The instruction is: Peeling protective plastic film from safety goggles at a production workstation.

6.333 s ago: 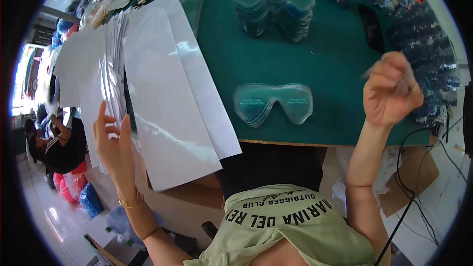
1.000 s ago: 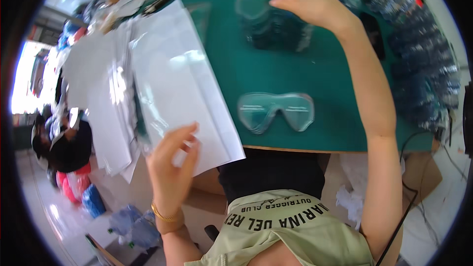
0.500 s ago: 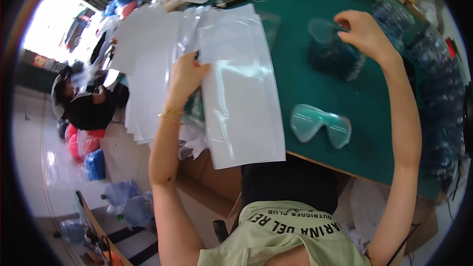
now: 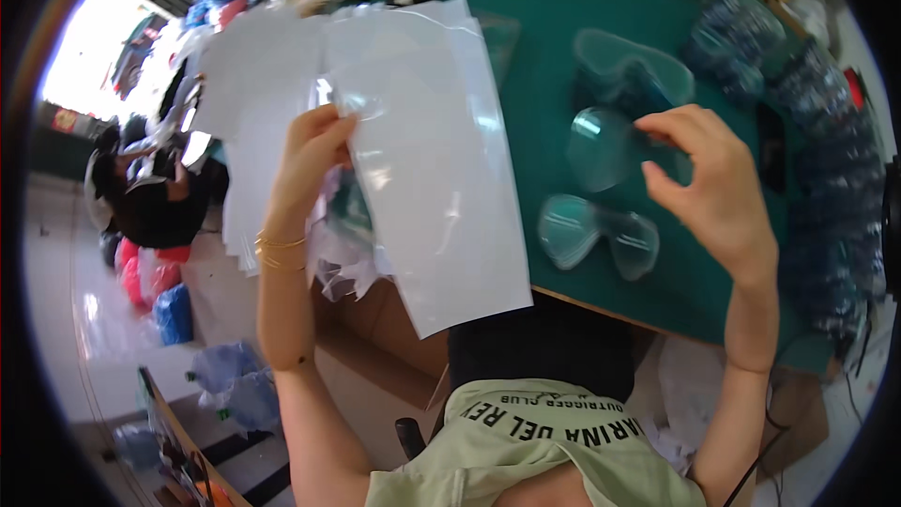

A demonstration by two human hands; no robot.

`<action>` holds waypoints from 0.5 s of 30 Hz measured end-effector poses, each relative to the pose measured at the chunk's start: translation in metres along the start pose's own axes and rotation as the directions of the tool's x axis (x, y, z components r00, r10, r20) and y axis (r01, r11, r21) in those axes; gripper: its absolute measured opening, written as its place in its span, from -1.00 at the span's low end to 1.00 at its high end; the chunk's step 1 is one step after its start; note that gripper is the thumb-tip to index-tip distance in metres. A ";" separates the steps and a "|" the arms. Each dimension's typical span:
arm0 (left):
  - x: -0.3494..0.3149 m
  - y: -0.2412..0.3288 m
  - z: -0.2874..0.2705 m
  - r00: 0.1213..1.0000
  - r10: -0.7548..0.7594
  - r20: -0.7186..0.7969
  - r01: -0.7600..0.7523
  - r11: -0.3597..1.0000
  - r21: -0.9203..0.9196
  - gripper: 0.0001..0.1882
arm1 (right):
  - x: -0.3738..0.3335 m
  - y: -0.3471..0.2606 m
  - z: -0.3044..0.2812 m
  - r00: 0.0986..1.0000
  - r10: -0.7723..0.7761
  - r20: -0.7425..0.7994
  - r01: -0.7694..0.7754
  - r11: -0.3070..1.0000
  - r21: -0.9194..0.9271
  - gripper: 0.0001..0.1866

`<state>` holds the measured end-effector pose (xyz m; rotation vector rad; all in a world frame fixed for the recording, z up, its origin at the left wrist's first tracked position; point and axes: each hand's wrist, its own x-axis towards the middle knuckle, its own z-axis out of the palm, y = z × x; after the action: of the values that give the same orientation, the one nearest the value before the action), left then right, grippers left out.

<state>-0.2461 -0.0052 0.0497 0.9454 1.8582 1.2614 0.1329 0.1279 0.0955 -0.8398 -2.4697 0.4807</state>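
Note:
My left hand [image 4: 314,150] pinches the left edge of a glossy white sheet [image 4: 432,160], which tilts over the table edge towards me. My right hand [image 4: 709,178] has its thumb and forefinger around the right part of a clear goggle-shaped plastic lens [image 4: 598,152], held just above the table. The fingers partly hide that lens. Behind it stands a stack of similar clear lenses [image 4: 627,70]. A single lens of the same shape [image 4: 601,233] lies nearer to me on the green table [image 4: 544,19].
Overlapping white sheets [image 4: 267,84] lie left of my left hand. Stacks of clear lenses [image 4: 835,197] line the table's right side, beside a dark phone-like object [image 4: 771,145]. An open cardboard box [image 4: 375,333] is below the table edge. Another person [image 4: 155,197] sits far left.
My right hand has come from the lens stack towards me with a lens in its fingers. My left hand has moved left and grips the white sheet's edge; the sheet has shifted left and tilted.

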 end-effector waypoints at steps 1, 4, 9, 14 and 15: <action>-0.007 0.007 0.000 1.000 -0.015 -0.006 0.015 1.000 -0.008 -0.81 | -0.009 0.001 0.007 0.999 0.011 0.031 -0.011 1.000 0.003 -0.68; -0.005 -0.004 -0.002 0.999 -0.014 0.052 0.015 1.000 -0.014 -0.82 | -0.030 0.007 0.028 0.990 0.007 0.144 -0.007 1.000 -0.002 -0.70; -0.013 -0.006 0.002 0.998 -0.006 0.067 0.009 0.999 -0.035 -0.84 | -0.044 0.003 0.044 0.983 -0.014 0.181 0.014 1.000 0.000 -0.70; -0.029 0.000 0.017 0.996 0.038 0.087 -0.034 0.999 -0.042 -0.86 | -0.039 -0.002 0.045 0.974 -0.042 0.220 0.043 0.999 0.002 -0.71; -0.033 0.005 0.023 0.996 0.046 0.083 -0.043 0.998 -0.037 -0.86 | -0.032 -0.002 0.044 0.982 -0.082 0.173 0.079 0.997 0.022 -0.74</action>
<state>-0.2097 -0.0217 0.0522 1.0101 1.7537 1.2581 0.1302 0.0987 0.0498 -0.7155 -2.6437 0.5642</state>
